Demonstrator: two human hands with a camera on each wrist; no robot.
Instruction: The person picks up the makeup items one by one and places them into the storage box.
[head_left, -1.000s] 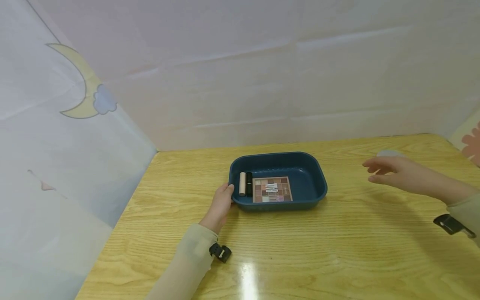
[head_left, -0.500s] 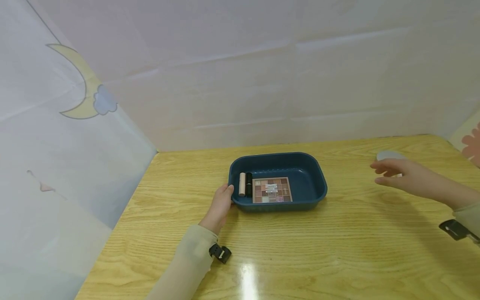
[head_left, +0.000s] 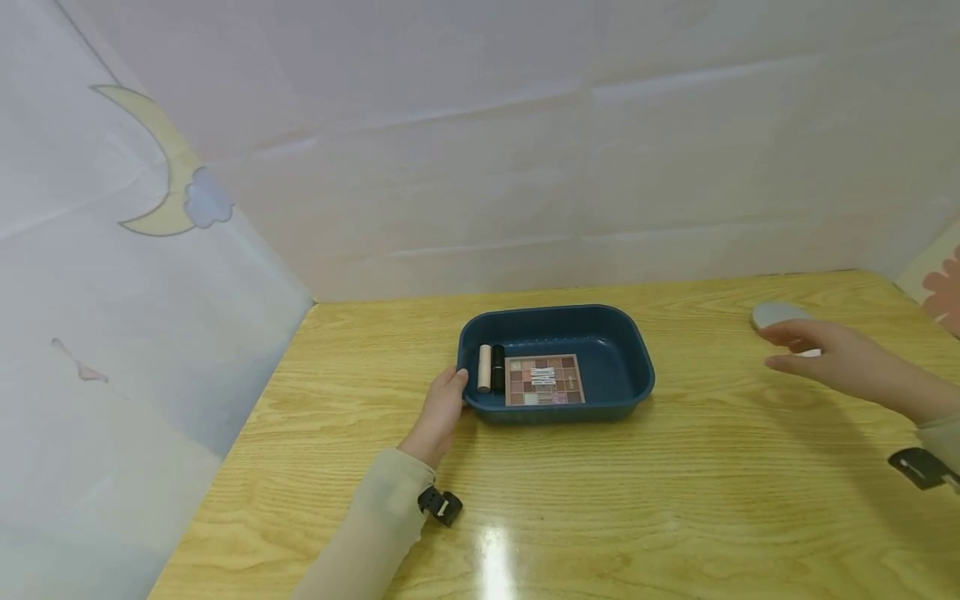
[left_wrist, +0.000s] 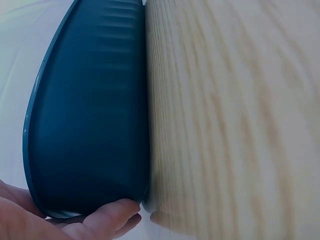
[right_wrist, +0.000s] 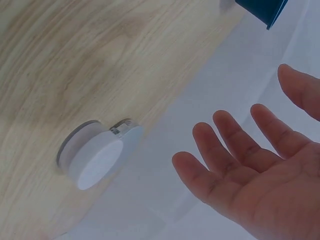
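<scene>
My left hand (head_left: 437,410) grips the left end of a dark blue tray (head_left: 609,410), with the thumb at the rim and the fingers against the outer wall. Inside, towards the left, lie a cream lipstick-like tube (head_left: 484,368), a black tube (head_left: 498,368) and an eyeshadow palette (head_left: 543,380) lettered "BACK". My right hand (head_left: 843,362) hovers at the right of the table, holding nothing, its fingers spread and slightly bent. Beyond its fingertips is a pale round disc (head_left: 780,313). In the right wrist view, a round white case (right_wrist: 100,162) stands beside a pale rounded piece with a small clasp (right_wrist: 129,142).
The wood-grain table (head_left: 600,508) ends at the back against a pale hanging cloth (head_left: 480,167). Another cloth panel with a printed moon (head_left: 168,171) hangs along the left side.
My right hand has moved rightward and slightly towards me, uncovering more of the pale disc. The left hand and the tray have stayed in place.
</scene>
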